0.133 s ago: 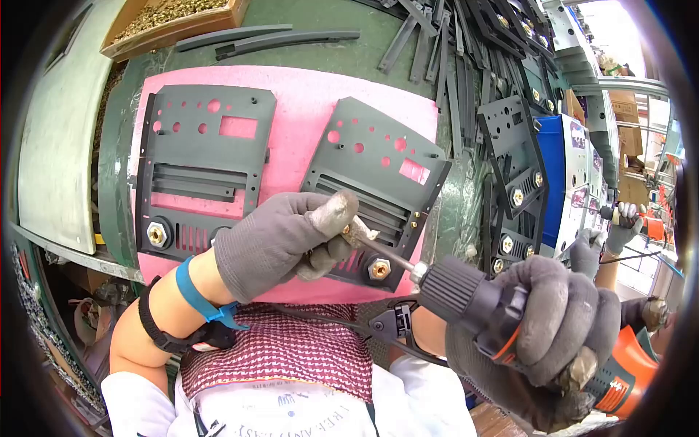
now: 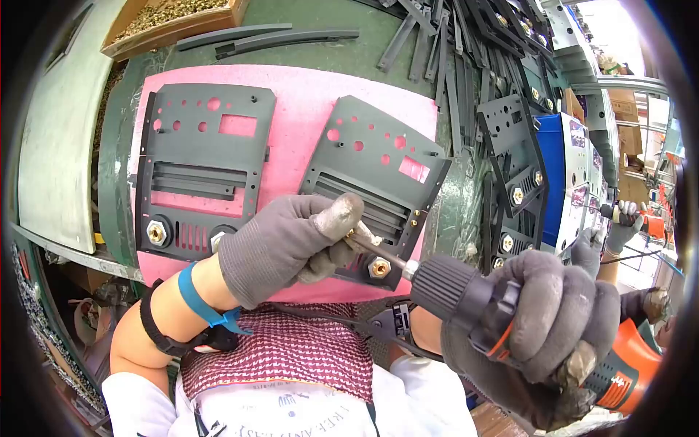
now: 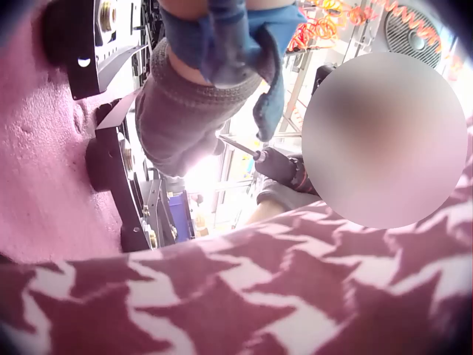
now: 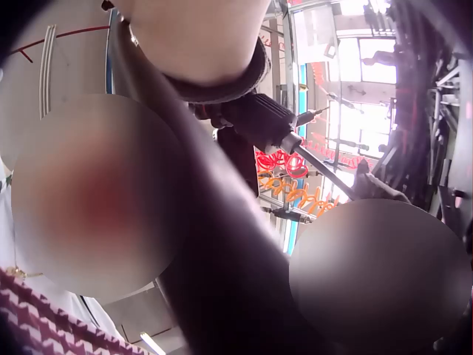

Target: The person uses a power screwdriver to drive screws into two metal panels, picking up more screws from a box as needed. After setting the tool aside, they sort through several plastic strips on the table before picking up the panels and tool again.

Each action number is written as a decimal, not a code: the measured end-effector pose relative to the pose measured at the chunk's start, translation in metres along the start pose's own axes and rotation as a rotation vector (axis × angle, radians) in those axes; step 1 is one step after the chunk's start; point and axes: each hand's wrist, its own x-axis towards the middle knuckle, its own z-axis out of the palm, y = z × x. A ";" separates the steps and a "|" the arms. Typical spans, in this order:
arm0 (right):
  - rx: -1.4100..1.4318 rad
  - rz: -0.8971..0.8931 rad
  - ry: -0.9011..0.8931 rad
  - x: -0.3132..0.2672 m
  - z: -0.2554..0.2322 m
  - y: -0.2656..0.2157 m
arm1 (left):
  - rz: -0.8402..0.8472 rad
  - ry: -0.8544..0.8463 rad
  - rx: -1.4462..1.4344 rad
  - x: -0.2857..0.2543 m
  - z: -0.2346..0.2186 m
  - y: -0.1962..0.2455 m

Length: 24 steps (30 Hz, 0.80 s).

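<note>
Over the near side of a pink sheet [image 2: 291, 84], two gloved hands meet at the end of a power driver. The left hand [image 2: 280, 244], with a blue band [image 2: 193, 288] round its wrist, pinches a small brass-coloured piece [image 2: 351, 232] between thumb and curled fingers — most of it is hidden — right at the tip of the driver's bit [image 2: 384, 252]. The right hand [image 2: 546, 320] wraps its fingers firmly round the black-and-orange power driver [image 2: 477, 306], which points toward the left hand.

Beneath the bit lies the right panel [image 2: 364, 160], dark grey, slotted and set askew on the sheet, with a brass-centred nut [image 2: 378, 268] at its near corner. The left panel [image 2: 189, 146] lies beside it, clear of it, a similar nut at its near left corner; the left forearm covers part of its near edge.

Beyond the sheet are two dark strips [image 2: 287, 45] and a tray [image 2: 116, 49] of small brass parts [image 2: 171, 12]. At the right, more panels [image 2: 513, 146] stand near a blue box [image 2: 551, 167].
</note>
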 end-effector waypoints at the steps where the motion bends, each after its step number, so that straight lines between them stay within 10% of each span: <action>1: -0.051 0.064 0.107 -0.002 0.000 -0.003 | 0.008 0.028 0.035 0.001 0.001 0.000; 11: 0.055 0.203 -0.249 0.008 -0.023 -0.008 | 0.004 0.060 0.163 -0.004 0.009 -0.002; 13: -0.070 0.255 -0.301 0.018 -0.031 -0.008 | 0.535 0.320 0.788 -0.006 -0.001 -0.025; 17: -0.283 0.280 -0.221 0.015 -0.050 -0.005 | 0.778 0.235 1.853 -0.012 -0.002 -0.052; 18: -0.251 0.314 -0.434 0.030 -0.061 -0.005 | 0.873 0.209 1.913 -0.012 -0.005 -0.057; 24: -0.401 0.227 -0.361 0.015 -0.082 -0.006 | 0.967 0.124 1.896 -0.008 -0.009 -0.063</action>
